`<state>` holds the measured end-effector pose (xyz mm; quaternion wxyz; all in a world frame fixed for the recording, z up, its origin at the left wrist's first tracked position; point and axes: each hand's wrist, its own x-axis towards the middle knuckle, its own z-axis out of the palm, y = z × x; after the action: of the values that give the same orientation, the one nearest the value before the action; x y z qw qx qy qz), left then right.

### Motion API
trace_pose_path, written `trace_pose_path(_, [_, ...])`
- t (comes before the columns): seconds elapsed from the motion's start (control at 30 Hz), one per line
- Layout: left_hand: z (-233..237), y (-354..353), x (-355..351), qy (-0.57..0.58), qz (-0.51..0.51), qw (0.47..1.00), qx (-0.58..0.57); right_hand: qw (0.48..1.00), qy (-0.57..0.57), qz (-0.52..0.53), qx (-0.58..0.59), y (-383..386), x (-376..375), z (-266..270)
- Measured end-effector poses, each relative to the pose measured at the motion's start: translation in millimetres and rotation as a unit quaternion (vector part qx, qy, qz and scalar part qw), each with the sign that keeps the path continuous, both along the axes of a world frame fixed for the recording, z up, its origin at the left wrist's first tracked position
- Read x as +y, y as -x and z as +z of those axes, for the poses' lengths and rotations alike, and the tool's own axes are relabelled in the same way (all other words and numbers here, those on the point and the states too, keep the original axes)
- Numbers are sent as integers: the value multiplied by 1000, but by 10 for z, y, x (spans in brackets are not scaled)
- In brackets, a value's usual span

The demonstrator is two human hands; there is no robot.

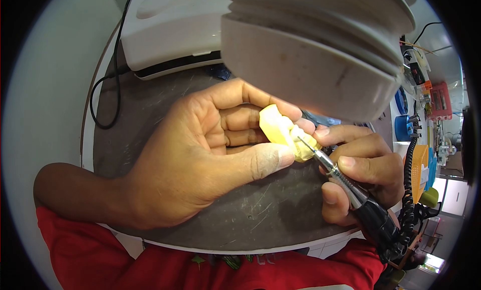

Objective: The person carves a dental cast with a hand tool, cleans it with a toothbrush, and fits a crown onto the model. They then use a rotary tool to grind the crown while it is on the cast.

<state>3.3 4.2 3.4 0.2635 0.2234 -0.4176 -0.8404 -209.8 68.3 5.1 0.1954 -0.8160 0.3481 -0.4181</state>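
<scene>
My left hand (215, 155) grips a yellow dental model (274, 125) between thumb and fingers, under bright lamp light. Tooth shapes show along the model, and pale dust coats my left thumb. In my right hand (368, 165) is a rotary handpiece (356, 194) with a metal nose and a black body, held like a pen. Its thin bur reaches the white-yellow tooth part on the model's right side; whether it touches is hard to tell. The handpiece's black coiled cord (408, 190) rises along the right.
A large lamp head (310, 64) hangs low above my hands. Behind stands a white machine (175, 34) with a black cable (118, 89) on the dark, scratched table (240, 215). To the right are an orange basket (420, 165) and a blue round container (402, 127).
</scene>
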Motion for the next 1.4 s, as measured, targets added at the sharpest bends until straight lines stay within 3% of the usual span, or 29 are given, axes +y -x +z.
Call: trace_pose_path(1.4, [-14,1,7,28,2,1000,5,1000,-2,-11,5,-6,8,39])
